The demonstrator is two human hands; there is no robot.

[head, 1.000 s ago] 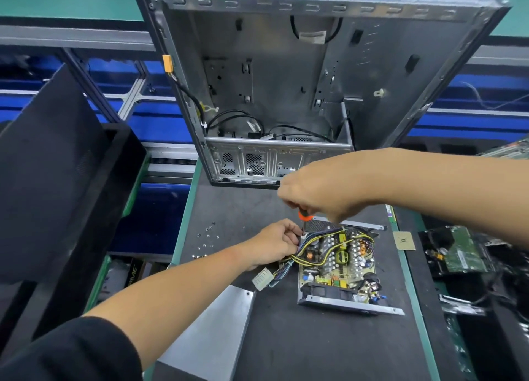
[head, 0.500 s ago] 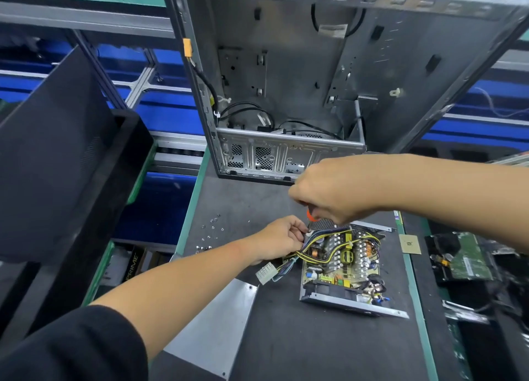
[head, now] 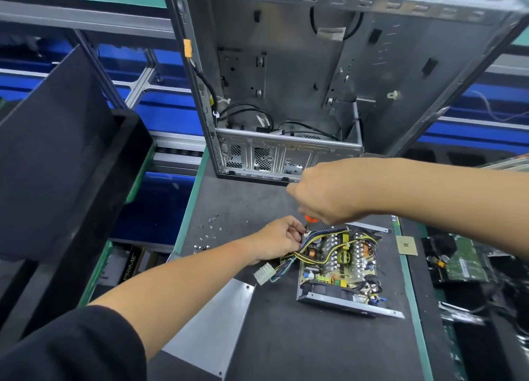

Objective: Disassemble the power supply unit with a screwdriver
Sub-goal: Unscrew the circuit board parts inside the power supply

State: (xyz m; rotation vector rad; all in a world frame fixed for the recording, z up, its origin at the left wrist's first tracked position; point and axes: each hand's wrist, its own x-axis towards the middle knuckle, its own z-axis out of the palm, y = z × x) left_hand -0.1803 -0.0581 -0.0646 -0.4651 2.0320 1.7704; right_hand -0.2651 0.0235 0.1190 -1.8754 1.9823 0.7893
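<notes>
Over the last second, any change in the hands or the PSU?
No real change. Right hand keeps gripping the orange-handled screwdriver at the far-left corner of the open power supply; left hand still holds its cables. Only the camera view shifted.

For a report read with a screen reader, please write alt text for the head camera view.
A person's right hand grips an orange-handled screwdriver above the far left corner of an opened power supply unit on a dark work mat, while the left hand holds its cable bundle aside. Behind stands an empty computer case; loose screws and a metal cover plate lie to the left.
</notes>
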